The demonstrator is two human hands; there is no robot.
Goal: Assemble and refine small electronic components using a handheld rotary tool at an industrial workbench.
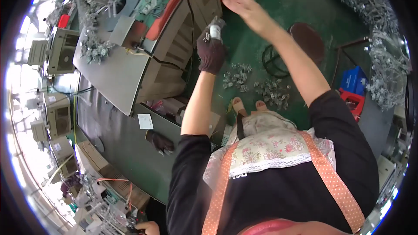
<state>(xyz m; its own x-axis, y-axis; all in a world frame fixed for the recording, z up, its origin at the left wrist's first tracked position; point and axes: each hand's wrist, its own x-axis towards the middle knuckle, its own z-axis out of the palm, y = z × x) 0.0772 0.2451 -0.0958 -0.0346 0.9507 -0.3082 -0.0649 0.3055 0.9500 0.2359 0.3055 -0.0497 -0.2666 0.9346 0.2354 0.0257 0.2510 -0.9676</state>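
- Your left hand (212,55), in a dark glove, is closed around a small clear-and-white item (215,31); its exact kind is hard to tell.
- That item is at the far centre, just right of the grey machine (169,63).
- Your bare right hand (240,4) is open, fingers stretched toward the left, near the panel (207,1) with red lights.
- Clear pieces (237,78) lie in clusters on the green floor (246,43).
- Left, a spare dark glove (159,142) rests on the counter (124,137) beside a white card (145,121).
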